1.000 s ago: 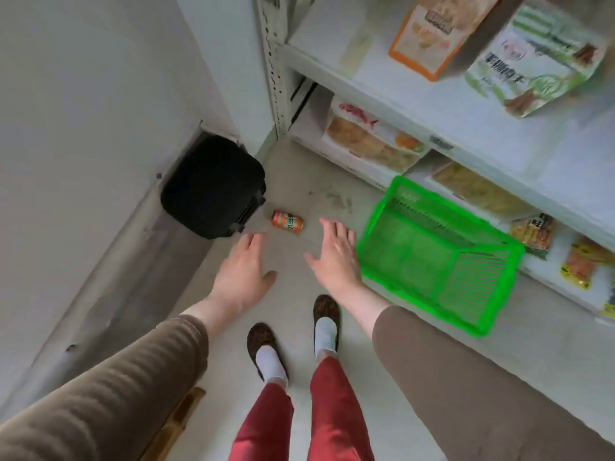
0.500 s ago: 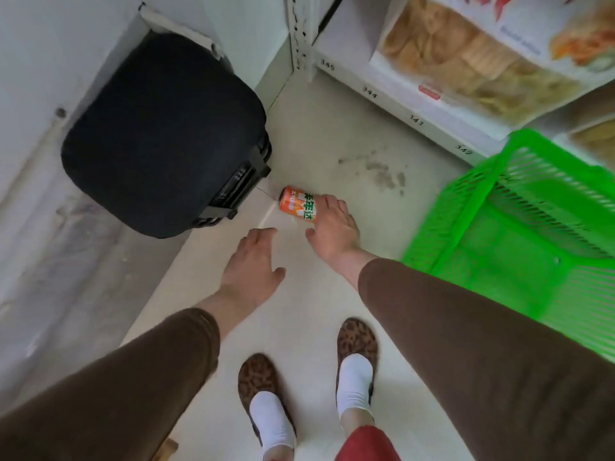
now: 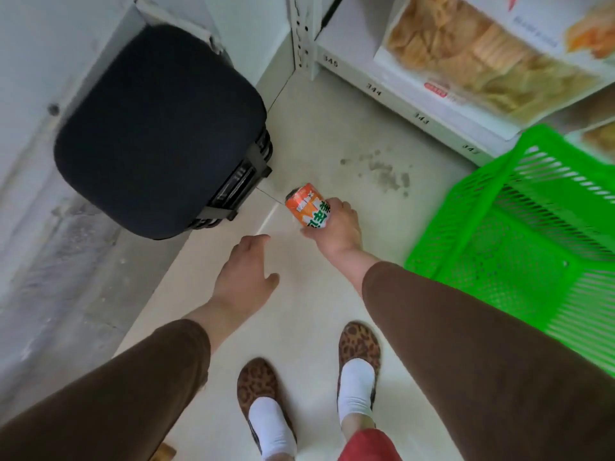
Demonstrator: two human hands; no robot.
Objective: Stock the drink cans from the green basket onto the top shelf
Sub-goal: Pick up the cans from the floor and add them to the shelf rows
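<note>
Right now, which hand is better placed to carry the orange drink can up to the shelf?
Right: the right hand already grips the orange drink can, tilted off the floor. The left hand hovers open, holding nothing.

Orange can, green basket, leopard-print shoes.

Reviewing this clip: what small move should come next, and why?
Probably lift the orange can up toward the shelving: the right hand already grips it by the floor, the left hand is free, and the green basket looks empty.
</note>
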